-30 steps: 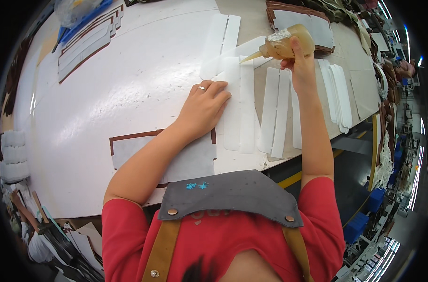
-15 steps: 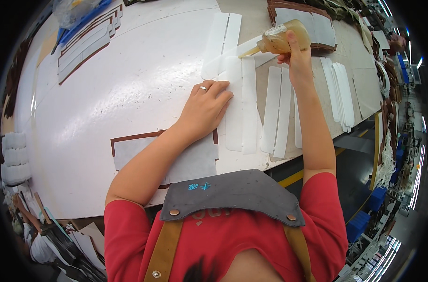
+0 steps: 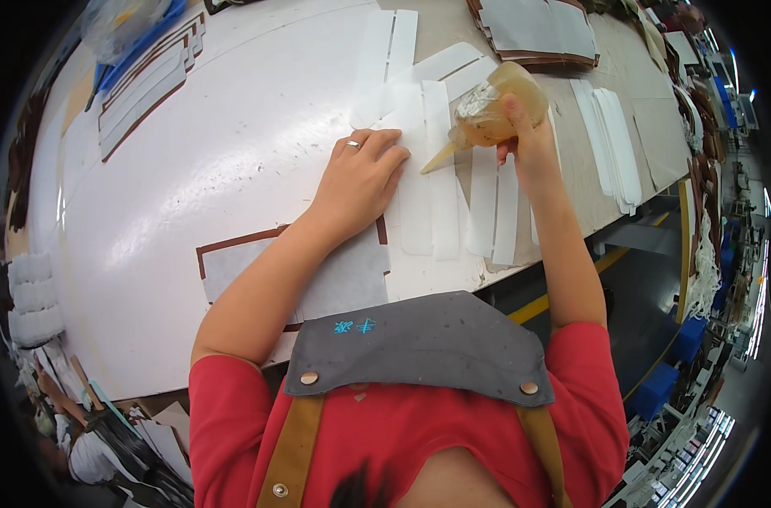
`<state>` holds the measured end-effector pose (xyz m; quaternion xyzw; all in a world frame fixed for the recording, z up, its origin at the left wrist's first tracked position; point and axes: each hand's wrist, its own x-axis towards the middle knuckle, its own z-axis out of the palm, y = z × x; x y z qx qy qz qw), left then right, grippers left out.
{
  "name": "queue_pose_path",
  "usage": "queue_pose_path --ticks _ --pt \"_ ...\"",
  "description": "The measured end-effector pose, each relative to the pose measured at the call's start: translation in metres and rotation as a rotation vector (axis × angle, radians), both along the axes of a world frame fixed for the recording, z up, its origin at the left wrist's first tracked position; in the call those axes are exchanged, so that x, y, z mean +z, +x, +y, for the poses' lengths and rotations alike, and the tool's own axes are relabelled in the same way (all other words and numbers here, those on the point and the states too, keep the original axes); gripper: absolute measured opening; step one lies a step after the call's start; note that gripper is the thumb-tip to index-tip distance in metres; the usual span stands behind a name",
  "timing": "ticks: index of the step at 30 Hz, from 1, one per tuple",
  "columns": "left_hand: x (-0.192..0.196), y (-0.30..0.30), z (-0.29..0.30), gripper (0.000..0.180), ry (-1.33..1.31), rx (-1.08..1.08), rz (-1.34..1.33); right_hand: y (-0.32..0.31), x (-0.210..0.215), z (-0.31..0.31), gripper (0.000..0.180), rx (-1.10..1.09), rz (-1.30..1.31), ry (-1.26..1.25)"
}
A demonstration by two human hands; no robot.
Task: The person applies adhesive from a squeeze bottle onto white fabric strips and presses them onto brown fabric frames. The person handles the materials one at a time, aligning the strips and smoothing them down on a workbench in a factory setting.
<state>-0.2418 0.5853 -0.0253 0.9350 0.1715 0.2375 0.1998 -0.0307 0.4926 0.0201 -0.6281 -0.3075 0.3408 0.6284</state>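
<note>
My left hand (image 3: 362,179), with a ring on one finger, lies flat with fingers together on the white table, pressing the edge of a long white strip (image 3: 429,182). My right hand (image 3: 521,140) grips an amber squeeze bottle (image 3: 487,110) of glue, tilted so its nozzle points down at that strip beside my left fingertips. More white strips (image 3: 493,207) lie side by side to the right. Under my left forearm lies a grey panel with a brown border (image 3: 339,275).
A stack of brown-edged grey panels (image 3: 538,30) sits at the far right, another stack (image 3: 140,80) at the far left. White strips (image 3: 614,144) lie piled on the right. The table's front edge (image 3: 521,275) drops to a floor with a yellow line.
My right hand has brought the glue bottle down and toward me along the strip, its nozzle now close to my left fingertips. My left hand stays pressed in place.
</note>
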Motion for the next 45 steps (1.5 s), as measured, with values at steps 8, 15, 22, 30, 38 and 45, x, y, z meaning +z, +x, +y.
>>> queue_pose_path --ticks 8,15,22,30,38,45 --pt "0.002 0.0 -0.001 0.02 -0.007 0.002 0.023 -0.026 -0.001 -0.046 0.051 0.017 0.052 -0.091" --pt "0.002 0.0 -0.001 0.018 -0.013 0.0 0.031 -0.021 -0.004 -0.055 0.051 -0.018 0.386 0.007" --pt "0.005 0.0 -0.001 0.016 -0.048 -0.012 0.046 0.038 0.011 0.016 0.052 -0.06 -0.096 0.187" --pt "0.004 0.0 0.0 0.018 -0.047 -0.013 0.029 0.048 -0.001 0.055 0.047 -0.072 -0.157 0.145" --pt "0.003 0.0 0.0 0.019 -0.026 -0.011 0.021 0.048 -0.004 0.044 0.048 0.02 -0.139 0.098" --pt "0.003 0.001 -0.001 0.019 -0.008 0.003 0.04 0.022 -0.001 0.003 0.045 0.056 -0.046 0.03"
